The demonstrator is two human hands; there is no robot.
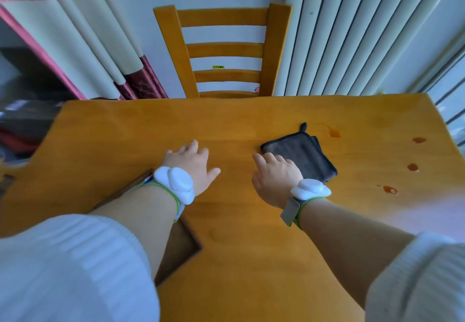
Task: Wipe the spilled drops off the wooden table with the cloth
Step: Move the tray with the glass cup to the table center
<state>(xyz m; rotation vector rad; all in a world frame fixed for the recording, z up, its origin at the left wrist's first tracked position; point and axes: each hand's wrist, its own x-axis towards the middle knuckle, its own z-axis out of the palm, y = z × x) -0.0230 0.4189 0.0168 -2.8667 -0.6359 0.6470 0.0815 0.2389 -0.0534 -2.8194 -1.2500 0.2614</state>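
Right hand point(275, 173) is resting flat with fingers on the folded cloth point(302, 155), left hand point(191, 160) spread empty on the tabletop point(239, 246), and those 4 drops point(412, 167) at 3 o'clock could just smear if she drags it flat.

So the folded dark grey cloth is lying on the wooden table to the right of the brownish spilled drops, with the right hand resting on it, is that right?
Not quite. In the head view the folded dark grey cloth lies on the wooden table to the left of the brownish spilled drops, not the right. The right hand does rest on its near edge.
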